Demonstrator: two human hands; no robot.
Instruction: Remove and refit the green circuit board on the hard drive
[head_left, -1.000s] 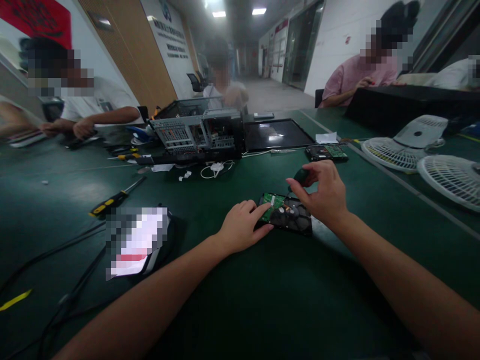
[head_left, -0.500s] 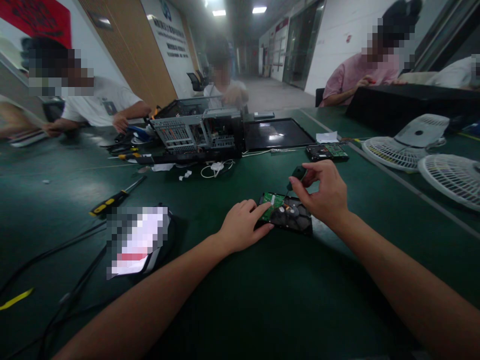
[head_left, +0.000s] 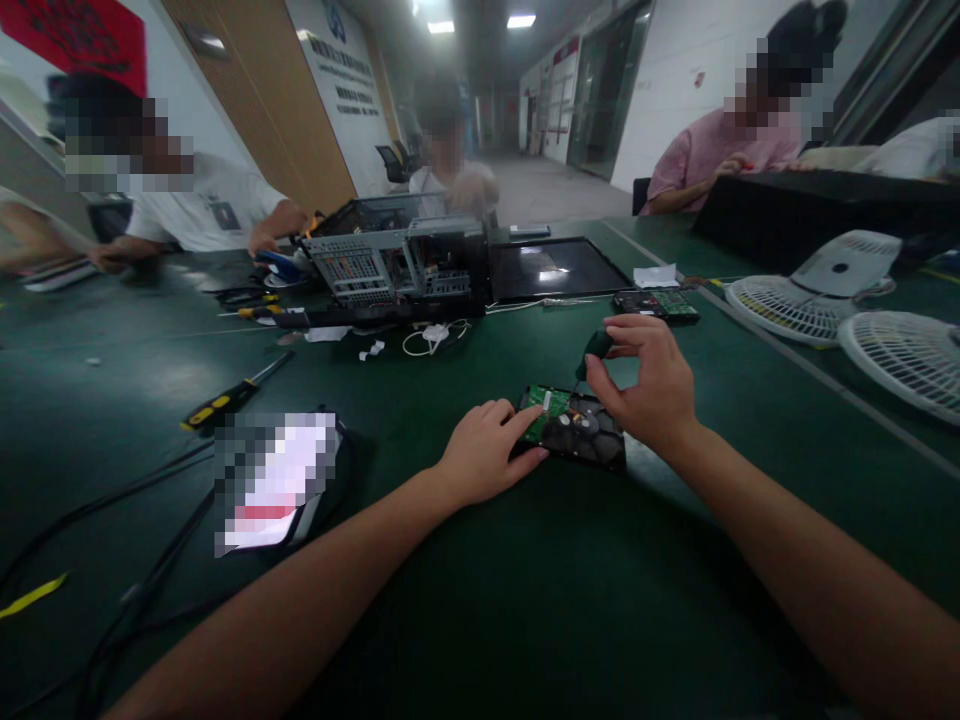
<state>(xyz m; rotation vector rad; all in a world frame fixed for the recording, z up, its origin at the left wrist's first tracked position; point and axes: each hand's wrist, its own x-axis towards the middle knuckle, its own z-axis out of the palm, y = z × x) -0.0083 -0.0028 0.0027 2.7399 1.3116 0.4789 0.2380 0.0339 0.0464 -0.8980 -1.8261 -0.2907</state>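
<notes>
A black hard drive with a green circuit board (head_left: 589, 430) lies on the green table (head_left: 480, 620). My left hand (head_left: 491, 450) rests at its left end, index finger on the board and thumb along the near edge, holding it between them. Above the drive, my right hand (head_left: 652, 380) grips the dark handle of a small screwdriver (head_left: 595, 353) between thumb and fingers. The screwdriver's shaft points down at the board; exactly where its tip sits is too small to tell.
Behind are an open computer case (head_left: 397, 265), a black panel (head_left: 555, 268) and a second drive (head_left: 656, 305). White fan parts (head_left: 787, 305) stand right. A yellow-black screwdriver (head_left: 225, 403), a lit phone (head_left: 281, 480) and cables lie left. Several people sit around the table.
The fingers of my right hand have shifted slightly on the screwdriver handle, the thumb a little to the right. My left hand and the drive stay in place.
</notes>
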